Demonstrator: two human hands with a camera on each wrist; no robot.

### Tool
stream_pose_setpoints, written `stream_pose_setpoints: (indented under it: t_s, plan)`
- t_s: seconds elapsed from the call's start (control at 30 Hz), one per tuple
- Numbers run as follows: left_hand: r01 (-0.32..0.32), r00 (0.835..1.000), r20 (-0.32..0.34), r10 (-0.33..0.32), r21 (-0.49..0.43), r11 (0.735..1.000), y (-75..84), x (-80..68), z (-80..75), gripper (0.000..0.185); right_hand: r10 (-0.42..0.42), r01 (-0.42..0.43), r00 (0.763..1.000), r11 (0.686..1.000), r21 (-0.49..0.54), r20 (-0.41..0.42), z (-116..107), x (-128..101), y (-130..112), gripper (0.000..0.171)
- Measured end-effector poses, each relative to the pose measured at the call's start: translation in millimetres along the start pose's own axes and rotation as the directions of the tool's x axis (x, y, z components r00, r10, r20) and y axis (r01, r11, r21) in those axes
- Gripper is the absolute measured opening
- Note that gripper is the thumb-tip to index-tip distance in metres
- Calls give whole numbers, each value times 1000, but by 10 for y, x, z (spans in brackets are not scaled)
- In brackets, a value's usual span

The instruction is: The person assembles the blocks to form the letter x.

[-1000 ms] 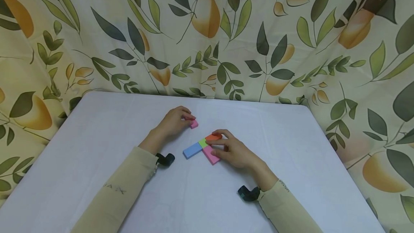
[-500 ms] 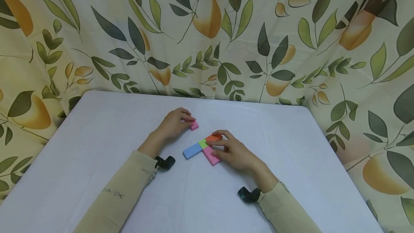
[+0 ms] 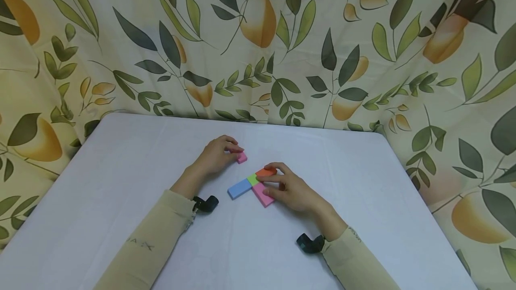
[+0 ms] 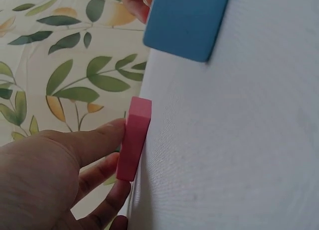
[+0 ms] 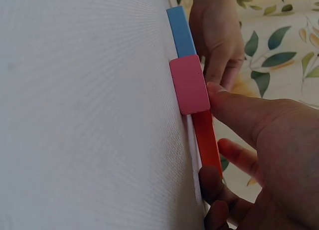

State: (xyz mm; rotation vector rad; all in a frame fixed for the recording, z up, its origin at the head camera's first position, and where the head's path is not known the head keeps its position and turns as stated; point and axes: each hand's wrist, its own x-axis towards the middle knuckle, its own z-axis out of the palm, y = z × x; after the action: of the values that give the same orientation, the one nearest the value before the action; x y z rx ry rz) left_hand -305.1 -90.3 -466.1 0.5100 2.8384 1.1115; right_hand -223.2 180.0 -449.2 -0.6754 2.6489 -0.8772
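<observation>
In the head view my left hand [image 3: 214,155] pinches a small pink block [image 3: 242,158] at the table surface. In the left wrist view, the thumb lies on one side of that block and fingers on the other. To its right, my right hand [image 3: 297,191] reaches over a flat group of blocks. Blue [image 3: 239,189], green [image 3: 252,179] and orange [image 3: 264,172] blocks join in a slanting row, with a second pink block [image 3: 261,195] branching toward me. My right thumb touches this pink block; bent fingers hold the orange block, partly covering it.
A white-covered table [image 3: 121,178] lies under everything. Behind it hangs a leaf-and-fruit patterned curtain [image 3: 258,79]. Black wrist cameras [image 3: 207,203] sit at both sleeve cuffs.
My left hand and the small pink block have shifted very slightly toward me. The right hand and the joined blocks stay practically where they were.
</observation>
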Motion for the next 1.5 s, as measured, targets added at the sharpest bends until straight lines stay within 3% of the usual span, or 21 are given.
stream_pose_setpoints:
  t_s: [0.77, 1.2, 1.5]
  plan:
    - [-6, 1000, 3, 6, -30, 1000, 2, -56, -1, 20, 28, -28, 1000, 999, 17, -7, 10, -10, -19, 36]
    - [-24, 1000, 18, 24, 3, 1000, 28, -49, -36, 21, 34, -34, 999, 999, 24, -3, 16, -8, -23, 35]
    - [19, 1000, 25, -19, -17, 1000, 68, -79, -50, 20, 33, -33, 999, 999, 22, -13, 21, -7, -23, 34]
